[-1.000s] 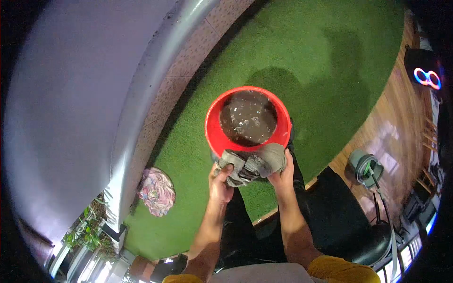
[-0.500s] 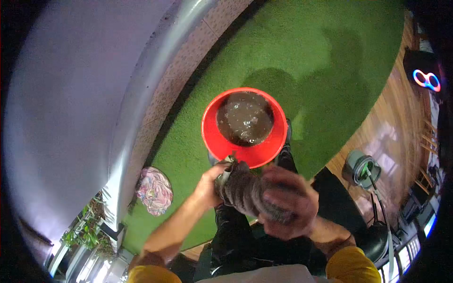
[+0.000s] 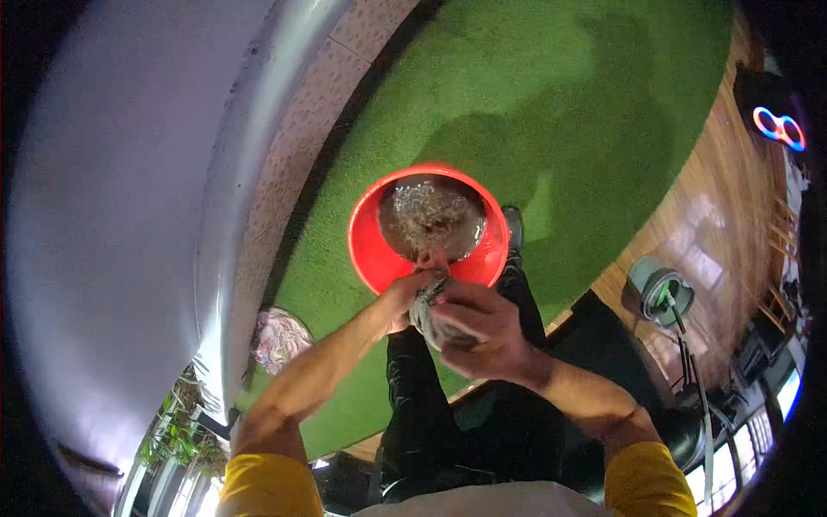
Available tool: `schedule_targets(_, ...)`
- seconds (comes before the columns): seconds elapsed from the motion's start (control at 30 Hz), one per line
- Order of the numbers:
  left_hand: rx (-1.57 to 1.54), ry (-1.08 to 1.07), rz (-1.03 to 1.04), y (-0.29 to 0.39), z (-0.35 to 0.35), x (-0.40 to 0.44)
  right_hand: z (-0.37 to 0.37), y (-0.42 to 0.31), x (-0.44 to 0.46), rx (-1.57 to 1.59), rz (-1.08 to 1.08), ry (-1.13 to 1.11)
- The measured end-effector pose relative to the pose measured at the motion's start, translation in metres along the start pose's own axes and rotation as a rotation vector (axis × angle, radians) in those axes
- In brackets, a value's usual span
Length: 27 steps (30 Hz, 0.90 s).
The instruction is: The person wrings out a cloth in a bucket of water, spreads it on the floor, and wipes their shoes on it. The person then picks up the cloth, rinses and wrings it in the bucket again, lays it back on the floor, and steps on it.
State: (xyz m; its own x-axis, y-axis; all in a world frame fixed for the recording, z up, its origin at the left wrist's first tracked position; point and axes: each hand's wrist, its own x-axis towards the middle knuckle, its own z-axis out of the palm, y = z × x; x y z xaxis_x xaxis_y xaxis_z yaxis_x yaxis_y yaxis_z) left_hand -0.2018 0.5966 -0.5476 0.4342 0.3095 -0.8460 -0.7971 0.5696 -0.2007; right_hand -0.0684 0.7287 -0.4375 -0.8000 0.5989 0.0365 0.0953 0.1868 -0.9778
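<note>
A wet grey cloth (image 3: 428,320) is bunched between both hands at the near rim of a red bucket (image 3: 365,234). My left hand (image 3: 401,297) is closed around its left end, fingers reaching over the bucket's edge. My right hand (image 3: 484,332) grips the cloth's other side, with the two hands close together. Part of the bundle is hidden by the fingers. Murky brown water (image 3: 429,214) fills the bottom of the bucket, its surface churned and splashing just beyond the hands.
Green artificial turf (image 3: 508,69) lies under the bucket, beside a curved pale wall (image 3: 250,146). A patterned pink bundle (image 3: 282,339) sits at left, near plants (image 3: 172,438). On the wooden floor at right stands a grey bucket (image 3: 659,291) with a long handle in it.
Both hands have come closer together and forward to the bucket rim, and the long twisted cloth is now a compact bundle. The water has become more stirred up.
</note>
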Motion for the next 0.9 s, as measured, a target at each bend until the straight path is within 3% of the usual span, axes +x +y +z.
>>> schedule_targets(0.1, -0.130, 0.047, -0.046, -0.006, 0.022, -0.014, -0.023, 0.000, -0.008, -0.029, 0.215, 0.058)
schedule_targets(0.2, -0.360, -0.115, 0.097, -0.035, 0.022, -0.014, -0.037, -0.014, -0.012, -0.041, 0.182, 0.023)
schedule_targets(0.37, -0.433, -0.200, 0.067, -0.035, 0.042, -0.047, -0.040, -0.073, 0.003, -0.132, -0.205, -0.283)
schedule_targets(0.47, -0.289, -0.215, -0.048, -0.013, 0.042, -0.057, -0.020, -0.086, 0.004, -0.124, -0.350, -0.338)
schedule_targets(0.57, -0.063, -0.219, -0.036, 0.017, 0.034, -0.050, 0.006, -0.084, 0.010, -0.123, -0.432, -0.378)
schedule_targets(0.67, 0.322, 0.022, 0.038, 0.036, 0.039, -0.041, 0.029, -0.072, 0.008, -0.181, -0.460, -0.422)
schedule_targets(0.7, 0.329, -0.012, 0.122, 0.034, 0.034, -0.032, 0.035, -0.065, 0.006, -0.178, -0.451, -0.405)
schedule_targets(0.8, 0.657, 0.095, 0.111, 0.048, 0.043, -0.024, 0.057, -0.040, -0.003, -0.171, -0.425, -0.350)
schedule_targets(0.9, 0.954, 0.104, 0.355, 0.042, 0.023, 0.007, 0.079, -0.014, -0.016, -0.214, -0.408, -0.262)
